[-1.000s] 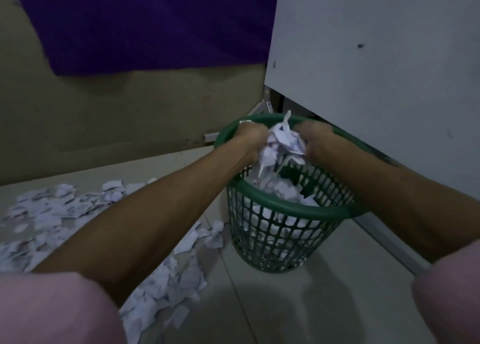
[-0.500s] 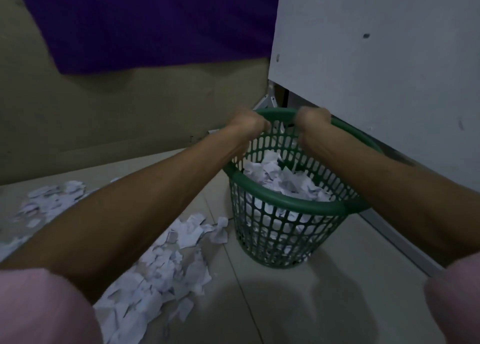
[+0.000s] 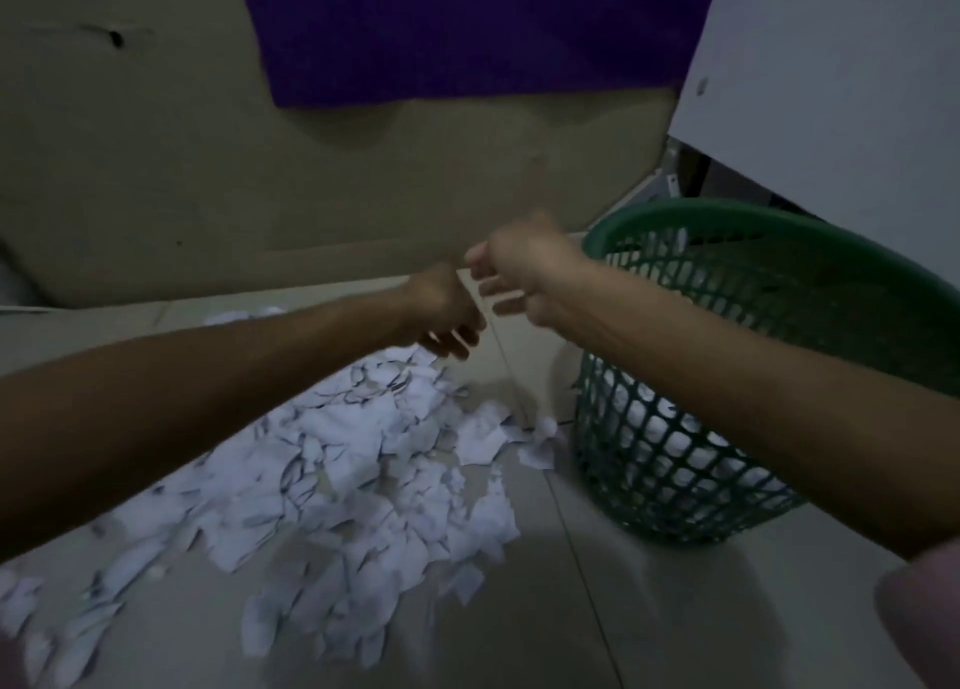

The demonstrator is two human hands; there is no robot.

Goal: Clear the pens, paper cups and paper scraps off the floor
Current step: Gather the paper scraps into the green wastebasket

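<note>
Both hands are out in front, off to the left of the green basket [image 3: 810, 293], and neither has any paper in it: the left hand [image 3: 441, 309] hangs with its fingers loosely curled and pointing down at the pile, the right hand [image 3: 524, 272] is just beside it with fingers relaxed and spread, nothing pinched that I can make out. The paper scraps [image 3: 353, 475] lie thick across the floor [image 3: 649, 610], running from the lower left up to the foot of the basket, a few touching its base, and more white paper shows through the mesh inside. Here's the risk as I judge it: those scraps are light and loose, so a big two-handed scoop could shed pieces on the way over the rim, and a careless arm could nudge that lightweight basket and tip it, spilling what's in there. Small bits flat on the smooth floor may also be hard to pick up. Hard to read: the light is dim, the hands are motion-blurred, the right forearm covers part of the basket's rim and wall, the pile runs out of frame at lower left, and no pens or paper cups are visible anywhere.
</note>
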